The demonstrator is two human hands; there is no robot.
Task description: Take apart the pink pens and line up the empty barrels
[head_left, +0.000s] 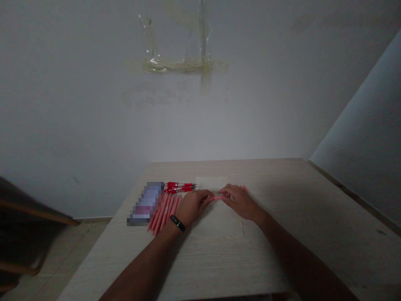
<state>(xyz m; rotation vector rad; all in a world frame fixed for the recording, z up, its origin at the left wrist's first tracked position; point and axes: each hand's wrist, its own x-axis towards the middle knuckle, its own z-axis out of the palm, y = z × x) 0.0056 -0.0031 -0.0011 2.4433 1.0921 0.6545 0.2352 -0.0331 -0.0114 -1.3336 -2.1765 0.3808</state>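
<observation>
Over a white sheet of paper [216, 225], my left hand [196, 205] and my right hand [239, 200] meet from either side. A slim pink stick, perhaps a pen part [217, 197], lies level between them, pinched at both ends by the fingertips. Beside my left wrist, which wears a dark band [178, 223], several similar pink sticks [163, 213] lie in a row. Behind them are several red pens [180, 187] with clear middles and dark tips. More pink ends [243, 188] poke out behind my right hand, mostly hidden by it.
A blurred-out phone-like slab [146, 202] lies at the left of the wooden table [275, 267]. The table's back edge meets a grey wall [250, 104] with old tape on it. Dark furniture [25, 225] stands on the floor at the left.
</observation>
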